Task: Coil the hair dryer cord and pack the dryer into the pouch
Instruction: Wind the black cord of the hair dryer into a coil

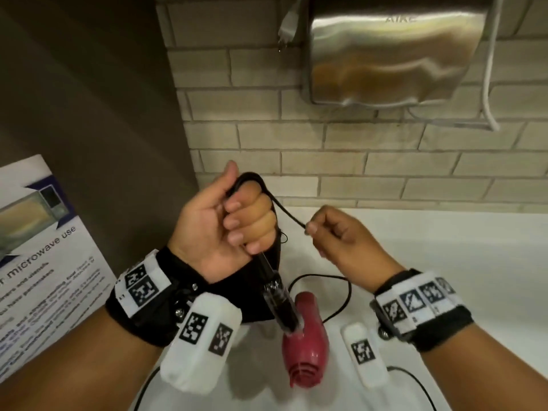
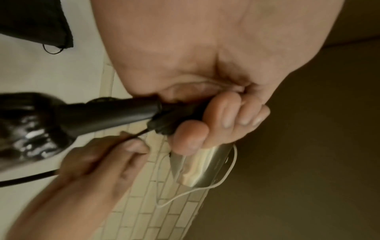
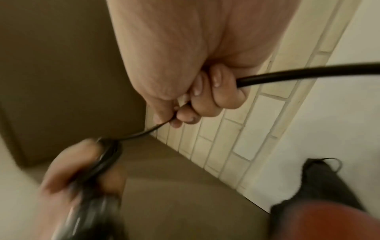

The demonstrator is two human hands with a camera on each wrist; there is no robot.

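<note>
Cord coiling in progress, head view with both wrist views. The left hand [image 1: 225,229] is raised above the white worktop [image 1: 444,262], its fingers [image 2: 226,116] curled tight round the black handle end of the glossy red hair dryer [image 1: 307,348], which hangs nozzle-down just over the worktop. A loop of the thin black power cord [image 1: 284,212] passes over the top of this fist, by the thumb. The right hand [image 1: 341,235] holds the cord beside it, thumb and fingers [image 3: 207,104] pinching the strand, which runs on through the closed hand and out of its far side. The slack trails down in a wide curve across the worktop behind the dryer. The black fabric pouch [image 1: 258,295] lies flat on the worktop under the left wrist, a small drawstring loop showing at its edge; whether its mouth is open cannot be told.

Risks, as judged: the loop over the fist looks loosely seated and could slip off if the right hand pulls sideways; the trailing slack may snag on the dryer body; uneven loops would leave a bundle too bulky for the pouch.

Setting: a pale brick-tiled wall [image 1: 355,149], a brushed-steel wall-mounted hand dryer [image 1: 391,51] with a white cable, and a printed microwave-use notice [image 1: 44,247] at left.
</note>
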